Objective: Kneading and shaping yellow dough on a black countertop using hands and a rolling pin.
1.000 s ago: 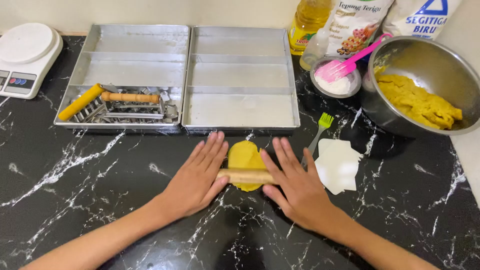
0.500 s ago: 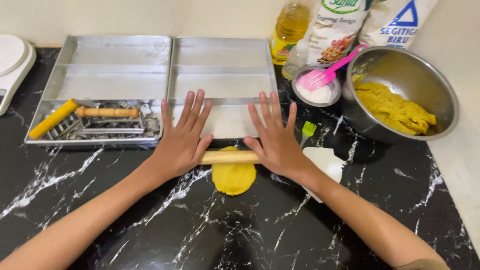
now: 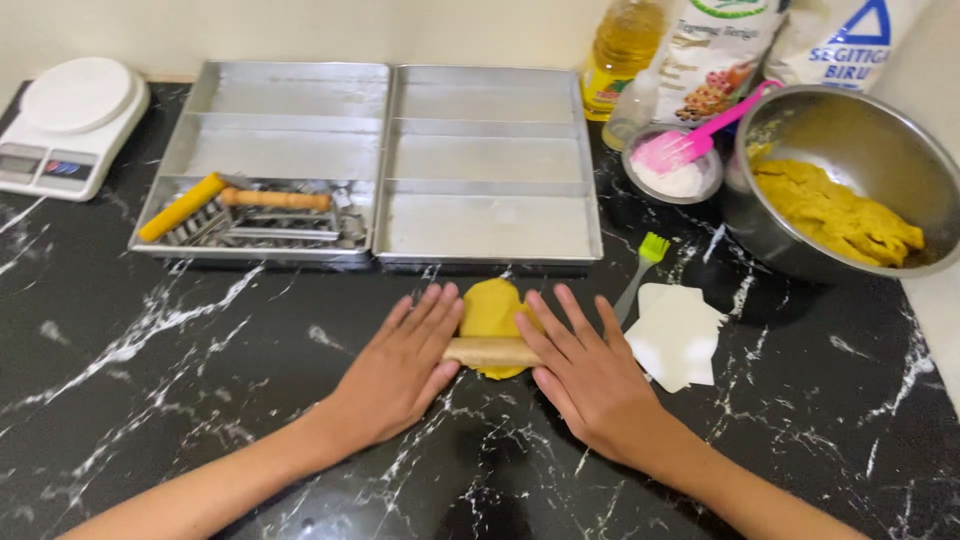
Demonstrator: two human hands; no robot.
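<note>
A flat piece of yellow dough point(image 3: 489, 308) lies on the black marble counter. A small wooden rolling pin point(image 3: 490, 352) rests across its near part. My left hand point(image 3: 400, 368) lies flat on the pin's left end, fingers spread. My right hand point(image 3: 585, 375) presses flat on the right end, fingers apart. Neither hand grips anything.
Two metal trays point(image 3: 485, 235) sit behind the dough; the left one point(image 3: 160, 200) holds metal cutters and a wooden-handled tool. A steel bowl point(image 3: 790, 250) of yellow dough, a flour cup with pink brush point(image 3: 690, 150), white paper squares point(image 3: 675, 335), green brush point(image 3: 640, 265), scale point(image 3: 65, 125), oil bottle.
My hands and the pin have rolled back toward me over the dough. The view shifted slightly, showing the scale again at the left.
</note>
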